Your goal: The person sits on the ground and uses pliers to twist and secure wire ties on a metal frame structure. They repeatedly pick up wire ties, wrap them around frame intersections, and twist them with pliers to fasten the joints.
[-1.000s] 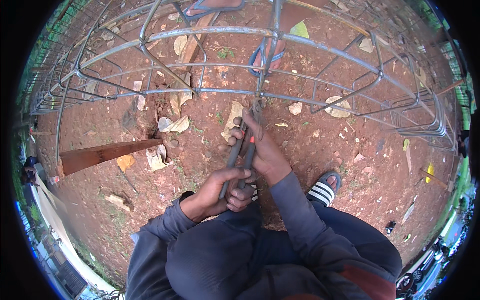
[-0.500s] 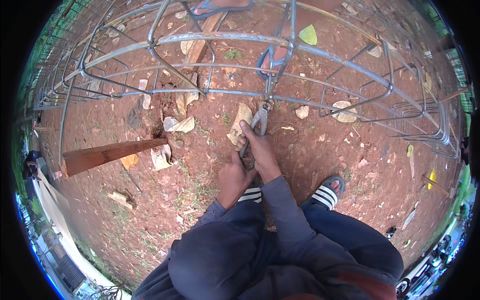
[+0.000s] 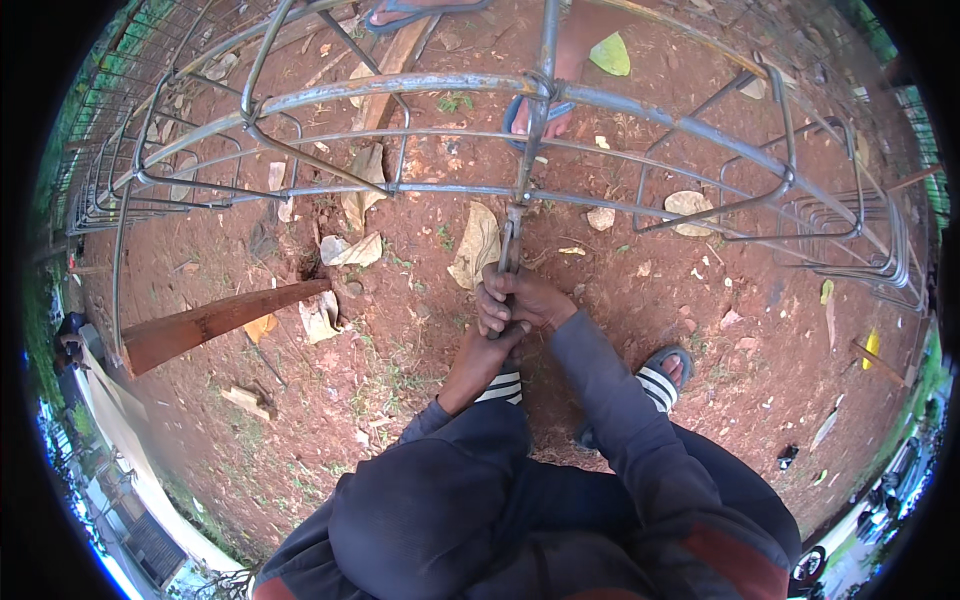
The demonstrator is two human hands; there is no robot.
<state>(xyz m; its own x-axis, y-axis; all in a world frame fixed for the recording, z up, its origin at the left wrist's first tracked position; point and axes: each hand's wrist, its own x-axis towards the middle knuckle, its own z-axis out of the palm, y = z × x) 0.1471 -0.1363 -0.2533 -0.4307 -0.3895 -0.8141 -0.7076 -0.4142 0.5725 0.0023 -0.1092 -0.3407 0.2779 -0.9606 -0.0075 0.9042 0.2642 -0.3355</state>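
My right hand (image 3: 530, 299) is closed round the handles of a pair of steel pincers (image 3: 511, 238). Just below it, my left hand (image 3: 489, 346) is closed at the handle ends, its fingers partly hidden. The pincers' head meets the lower bar of a rebar cage (image 3: 440, 188), where an upright stirrup (image 3: 543, 100) crosses it. Any tie wire in the jaws is too small to make out.
Across the cage is another person's sandalled foot (image 3: 553, 118). A wooden stake (image 3: 225, 316) leans in at left. Dry leaves (image 3: 475, 245) and a short wood piece (image 3: 247, 401) lie on the red soil. My right sandal (image 3: 658, 383) is near my forearm.
The pincers have turned edge-on to the view, and their handles have come together. My right hand has rolled over them. The cage's stirrup has shifted slightly left in view.
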